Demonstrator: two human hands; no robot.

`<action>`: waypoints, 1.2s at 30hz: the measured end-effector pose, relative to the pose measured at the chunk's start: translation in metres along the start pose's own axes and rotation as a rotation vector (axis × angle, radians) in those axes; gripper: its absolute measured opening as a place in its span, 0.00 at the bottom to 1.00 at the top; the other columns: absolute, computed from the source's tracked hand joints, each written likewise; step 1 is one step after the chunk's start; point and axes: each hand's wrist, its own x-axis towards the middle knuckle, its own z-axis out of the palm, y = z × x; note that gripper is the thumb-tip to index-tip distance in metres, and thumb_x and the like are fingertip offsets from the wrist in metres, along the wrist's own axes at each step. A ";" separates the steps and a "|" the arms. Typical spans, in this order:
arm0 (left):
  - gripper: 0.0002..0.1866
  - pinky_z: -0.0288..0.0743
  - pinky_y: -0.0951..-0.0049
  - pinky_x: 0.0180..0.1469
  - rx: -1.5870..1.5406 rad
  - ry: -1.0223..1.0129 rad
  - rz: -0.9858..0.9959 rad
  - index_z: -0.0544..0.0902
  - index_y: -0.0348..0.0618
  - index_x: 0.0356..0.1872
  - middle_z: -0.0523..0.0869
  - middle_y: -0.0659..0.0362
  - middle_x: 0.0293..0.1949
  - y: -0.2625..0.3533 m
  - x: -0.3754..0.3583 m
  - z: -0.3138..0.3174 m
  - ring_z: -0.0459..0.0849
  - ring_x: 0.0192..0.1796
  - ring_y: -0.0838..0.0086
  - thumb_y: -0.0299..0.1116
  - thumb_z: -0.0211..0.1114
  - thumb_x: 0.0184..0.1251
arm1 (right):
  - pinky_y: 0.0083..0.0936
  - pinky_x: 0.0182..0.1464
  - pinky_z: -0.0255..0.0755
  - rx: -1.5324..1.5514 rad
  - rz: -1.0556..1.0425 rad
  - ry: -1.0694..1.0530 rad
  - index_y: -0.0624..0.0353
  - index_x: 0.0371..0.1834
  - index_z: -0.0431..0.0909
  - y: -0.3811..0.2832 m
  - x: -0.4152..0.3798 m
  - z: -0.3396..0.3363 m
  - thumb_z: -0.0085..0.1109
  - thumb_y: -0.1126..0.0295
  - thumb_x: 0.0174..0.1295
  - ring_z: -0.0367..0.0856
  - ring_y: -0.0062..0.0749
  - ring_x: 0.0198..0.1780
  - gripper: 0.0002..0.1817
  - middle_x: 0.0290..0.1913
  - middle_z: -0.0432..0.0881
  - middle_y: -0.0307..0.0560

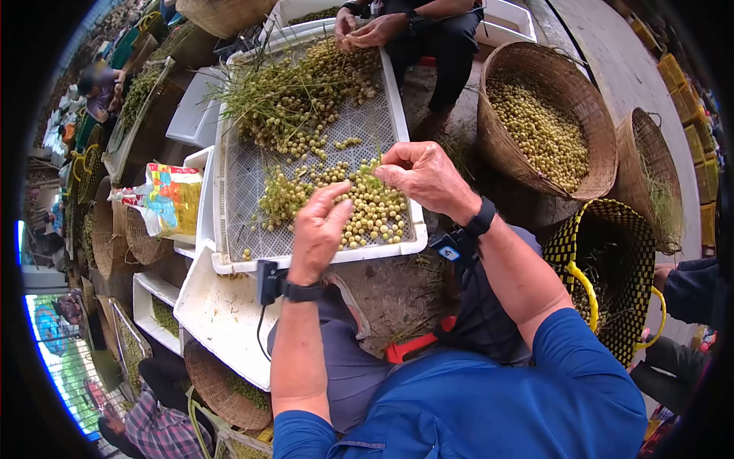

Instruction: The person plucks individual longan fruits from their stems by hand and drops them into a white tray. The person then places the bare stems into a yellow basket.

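Observation:
A white mesh tray [411, 243] lies before me, holding small round yellow-green fruits [375, 218] and a heap of stemmed fruit bunches [290, 99]. My left hand [317, 229] hovers over the near part of the tray, thumb and forefinger apart, with nothing visible between them. Beside it, a small stemmed cluster [281, 197] rests on the mesh. My right hand [428, 177] is above the tray's right side, its thumb and forefinger pinched on a thin green stem [368, 167]. The stem's far end blends into the fruits below.
At the tray's far edge a co-worker's hands [371, 32] are together. Wicker baskets stand right, one full of fruits [539, 134]; a black-yellow woven basket [604, 264] is by my right arm. A white foam box [229, 317] and a colourful plastic bag [174, 199] are left.

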 end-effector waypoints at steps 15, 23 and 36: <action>0.13 0.85 0.59 0.54 -1.228 -0.060 -0.453 0.79 0.35 0.52 0.87 0.50 0.46 -0.014 -0.005 0.002 0.88 0.50 0.58 0.33 0.55 0.79 | 0.15 0.30 0.72 0.340 0.353 -0.044 0.57 0.38 0.82 0.012 0.014 0.028 0.57 0.56 0.73 0.80 0.14 0.30 0.15 0.32 0.84 0.34; 0.14 0.85 0.59 0.53 -1.264 0.044 -0.443 0.78 0.35 0.53 0.86 0.49 0.48 -0.020 0.000 -0.010 0.87 0.51 0.57 0.35 0.53 0.81 | 0.19 0.30 0.73 0.178 0.130 -0.041 0.63 0.42 0.81 0.021 -0.011 0.039 0.61 0.73 0.67 0.79 0.17 0.29 0.05 0.32 0.82 0.36; 0.14 0.78 0.60 0.62 -1.282 0.062 -0.435 0.78 0.37 0.56 0.85 0.49 0.55 -0.029 -0.003 0.001 0.84 0.57 0.61 0.34 0.50 0.81 | 0.37 0.36 0.78 -0.394 -0.356 0.062 0.59 0.42 0.83 0.034 -0.025 0.071 0.67 0.76 0.54 0.84 0.44 0.35 0.11 0.34 0.82 0.47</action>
